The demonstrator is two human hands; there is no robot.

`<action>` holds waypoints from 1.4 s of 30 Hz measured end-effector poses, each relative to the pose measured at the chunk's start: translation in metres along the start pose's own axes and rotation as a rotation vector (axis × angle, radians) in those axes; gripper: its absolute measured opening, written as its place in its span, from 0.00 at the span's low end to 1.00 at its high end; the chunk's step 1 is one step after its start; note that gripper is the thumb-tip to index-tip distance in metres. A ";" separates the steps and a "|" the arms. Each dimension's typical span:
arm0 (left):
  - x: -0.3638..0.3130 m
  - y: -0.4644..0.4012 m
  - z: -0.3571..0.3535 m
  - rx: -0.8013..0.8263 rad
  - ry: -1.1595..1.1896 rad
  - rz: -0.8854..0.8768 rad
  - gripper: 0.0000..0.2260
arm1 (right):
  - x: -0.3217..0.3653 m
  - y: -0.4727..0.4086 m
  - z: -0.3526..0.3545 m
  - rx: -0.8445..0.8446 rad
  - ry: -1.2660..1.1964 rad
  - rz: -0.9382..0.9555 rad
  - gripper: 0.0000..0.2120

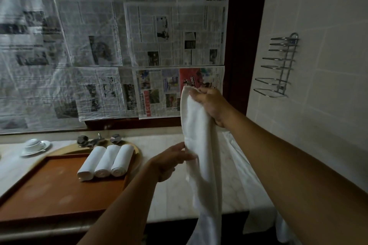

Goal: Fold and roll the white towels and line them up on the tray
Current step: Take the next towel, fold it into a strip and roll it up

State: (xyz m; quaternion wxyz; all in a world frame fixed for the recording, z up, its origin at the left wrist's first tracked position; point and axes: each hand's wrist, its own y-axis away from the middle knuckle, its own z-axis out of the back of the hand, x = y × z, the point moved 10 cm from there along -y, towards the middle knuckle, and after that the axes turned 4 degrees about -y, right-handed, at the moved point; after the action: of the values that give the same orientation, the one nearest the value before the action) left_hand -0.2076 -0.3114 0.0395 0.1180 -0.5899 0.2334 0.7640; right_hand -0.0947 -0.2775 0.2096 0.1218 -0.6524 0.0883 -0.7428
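1. My right hand (211, 105) is raised in front of the newspaper-covered window (111, 45), its fingers curled around the top of a white towel (201, 145), which hangs straight down from that grip past the counter's front edge.
2. My left hand (171, 162) is lower, at the towel's left edge about halfway down; its fingers (187, 156) are nearly straight and touch or lightly pinch the cloth. I cannot tell which.
3. The brown tray (59, 191) lies on the counter (171, 205) to my left. Three rolled towels (105, 162) lie side by side, touching, in its far right corner; the rest of the tray floor is bare.
4. The tray rests over a round sink (137, 151), with taps (97, 139) just behind it. A cup and saucer (35, 146) sit at the far left.
5. More white cloth (245, 165) lies on the counter under my right arm, draping over the front edge.
6. A wire rack (278, 65) hangs on the tiled wall to the right. Open counter lies between the tray and the hanging towel.
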 end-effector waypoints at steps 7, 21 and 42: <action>0.031 0.010 0.012 0.002 -0.174 0.075 0.14 | -0.006 0.013 0.031 -0.103 0.173 0.027 0.21; 0.056 0.017 0.112 -0.431 -0.260 -0.005 0.13 | -0.175 0.072 0.128 -0.168 0.458 -0.381 0.09; 0.000 -0.164 0.241 -0.650 -0.503 -0.041 0.06 | -0.252 -0.142 0.120 -0.414 0.296 -0.430 0.05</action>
State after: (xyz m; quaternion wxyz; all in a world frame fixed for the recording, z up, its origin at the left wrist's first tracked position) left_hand -0.3373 -0.0506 0.0511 -0.0057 -0.3956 -0.0681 0.9159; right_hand 0.0448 -0.0635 0.0276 -0.1870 -0.5519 0.1145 -0.8046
